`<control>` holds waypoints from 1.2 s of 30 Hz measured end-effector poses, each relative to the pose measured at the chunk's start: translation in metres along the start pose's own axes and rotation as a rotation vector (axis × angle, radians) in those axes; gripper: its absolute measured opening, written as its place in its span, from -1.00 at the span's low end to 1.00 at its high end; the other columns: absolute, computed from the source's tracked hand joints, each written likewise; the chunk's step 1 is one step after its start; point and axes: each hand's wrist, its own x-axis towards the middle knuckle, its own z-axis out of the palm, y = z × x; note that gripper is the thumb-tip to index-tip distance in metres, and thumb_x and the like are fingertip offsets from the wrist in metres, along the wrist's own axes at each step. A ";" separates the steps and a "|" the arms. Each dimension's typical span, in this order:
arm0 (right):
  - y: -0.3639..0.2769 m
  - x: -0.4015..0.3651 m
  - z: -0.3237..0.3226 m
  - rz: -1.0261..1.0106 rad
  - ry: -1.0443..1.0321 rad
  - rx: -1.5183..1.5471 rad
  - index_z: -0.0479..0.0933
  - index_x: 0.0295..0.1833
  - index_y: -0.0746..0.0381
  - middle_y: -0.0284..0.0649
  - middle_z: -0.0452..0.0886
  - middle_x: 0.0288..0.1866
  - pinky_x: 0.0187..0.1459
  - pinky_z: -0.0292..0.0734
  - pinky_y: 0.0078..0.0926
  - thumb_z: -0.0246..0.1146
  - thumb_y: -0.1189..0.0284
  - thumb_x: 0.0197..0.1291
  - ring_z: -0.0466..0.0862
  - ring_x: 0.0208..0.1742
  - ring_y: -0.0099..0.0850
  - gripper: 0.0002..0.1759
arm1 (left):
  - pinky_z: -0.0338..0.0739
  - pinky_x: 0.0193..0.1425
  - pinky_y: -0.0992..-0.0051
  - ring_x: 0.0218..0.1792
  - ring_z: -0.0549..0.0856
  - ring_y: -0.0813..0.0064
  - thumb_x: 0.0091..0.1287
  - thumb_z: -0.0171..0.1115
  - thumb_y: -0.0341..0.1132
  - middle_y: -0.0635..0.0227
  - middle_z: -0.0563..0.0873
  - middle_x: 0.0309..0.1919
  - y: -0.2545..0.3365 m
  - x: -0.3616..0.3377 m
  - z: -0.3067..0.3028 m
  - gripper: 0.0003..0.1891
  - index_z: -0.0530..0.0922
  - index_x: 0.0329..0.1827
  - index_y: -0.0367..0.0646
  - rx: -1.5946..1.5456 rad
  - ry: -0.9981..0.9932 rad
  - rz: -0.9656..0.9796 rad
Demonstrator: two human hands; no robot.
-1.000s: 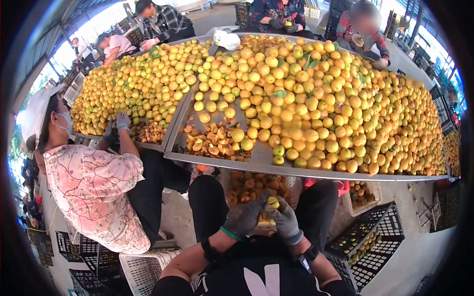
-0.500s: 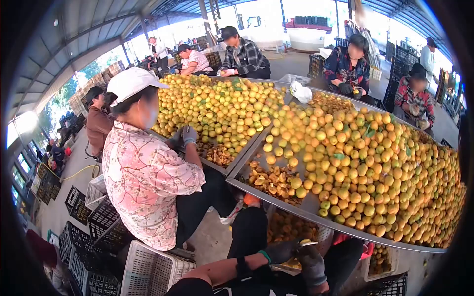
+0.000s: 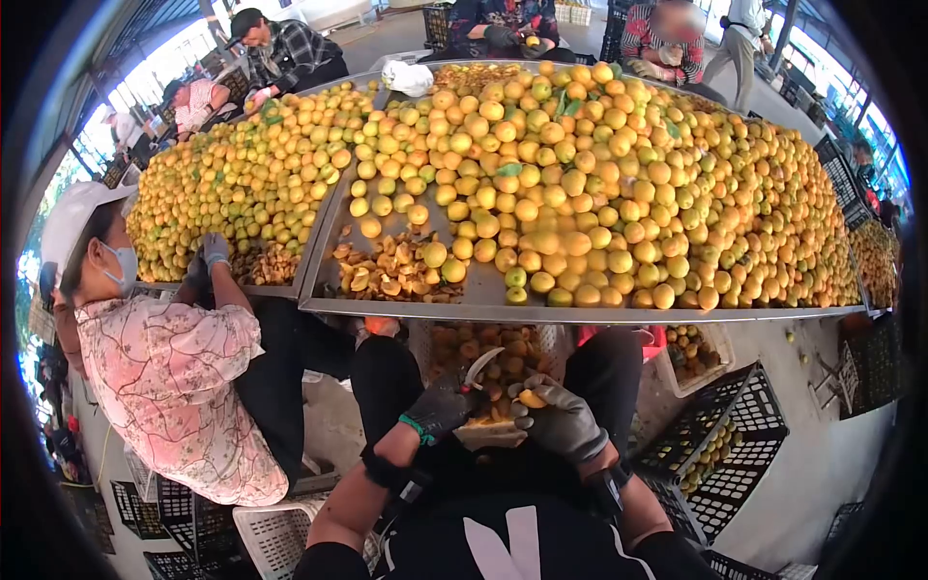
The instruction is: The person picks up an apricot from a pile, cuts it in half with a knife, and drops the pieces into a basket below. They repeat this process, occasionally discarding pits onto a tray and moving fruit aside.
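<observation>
In my gloved left hand (image 3: 440, 408) is a small knife with a pale curved blade (image 3: 478, 367) pointing up and right. My gloved right hand (image 3: 568, 425) pinches a yellow-orange piece of fruit (image 3: 530, 398), just right of the knife. A small gap separates the two hands, both above my lap. Beneath and beyond them sits a crate (image 3: 551, 356) holding orange fruit pieces, partly hidden by my hands.
A metal-rimmed table (image 3: 580, 314) bears heaped whole yellow-orange fruit (image 3: 619, 193) and a pile of cut pieces (image 3: 391, 273). At left sits a co-worker in a pink shirt (image 3: 174, 387). Black crates (image 3: 725, 464) stand at right; other people work across the table.
My view has swung right and down, so the table and co-worker appear farther left. My hands, close together before, are now apart, with the knife blade plainly showing.
</observation>
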 end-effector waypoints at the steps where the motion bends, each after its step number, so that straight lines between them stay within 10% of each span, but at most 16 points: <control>1: 0.001 0.000 -0.003 -0.015 -0.020 0.013 0.45 0.01 0.20 -0.07 0.51 0.06 -0.05 0.42 -0.31 0.11 0.45 0.32 0.49 -0.10 -0.24 -0.82 | 0.55 -0.08 0.37 -0.23 0.68 0.22 0.23 0.31 -0.31 0.03 0.68 -0.23 0.003 0.000 0.000 -0.61 0.54 0.11 -0.22 0.002 -0.004 0.000; 16: 0.012 0.015 0.005 -0.123 0.089 -0.181 0.38 -0.26 0.14 -0.17 0.45 -0.43 -0.42 0.35 -0.41 0.10 0.48 0.26 0.42 -0.49 -0.37 -0.96 | 0.55 -0.17 0.42 -0.31 0.66 0.41 0.24 0.31 -0.30 0.17 0.69 -0.29 -0.002 0.001 -0.001 -0.54 0.51 0.21 -0.18 -0.125 0.044 -0.142; 21: 0.022 0.022 -0.004 -0.192 0.168 -0.189 0.33 -0.32 0.12 -0.23 0.34 -0.56 -0.57 0.25 -0.47 0.08 0.52 0.24 0.34 -0.62 -0.43 -0.90 | 0.54 -0.06 0.29 -0.17 0.68 0.17 0.25 0.27 -0.20 0.04 0.69 -0.19 -0.012 0.002 0.002 -0.58 0.53 0.10 -0.23 -0.247 -0.062 -0.201; 30: 0.024 0.039 -0.047 -0.217 0.263 -0.729 0.42 0.06 0.21 -0.24 0.51 -0.12 0.01 0.55 -0.38 0.10 0.55 0.34 0.58 -0.05 -0.33 -0.79 | 0.55 -0.06 0.35 -0.22 0.67 0.35 0.28 0.31 -0.16 0.14 0.71 -0.22 0.001 -0.010 -0.007 -0.57 0.53 0.11 -0.24 -0.315 0.043 -0.101; 36: 0.019 0.019 -0.016 0.035 0.376 -0.071 0.43 0.05 0.28 -0.09 0.55 -0.01 0.14 0.56 -0.29 0.14 0.60 0.27 0.60 0.03 -0.20 -0.76 | 0.53 -0.31 0.49 -0.41 0.61 0.55 0.28 0.32 -0.25 0.32 0.66 -0.40 -0.013 -0.015 -0.017 -0.67 0.55 0.03 -0.23 -0.497 0.025 -0.168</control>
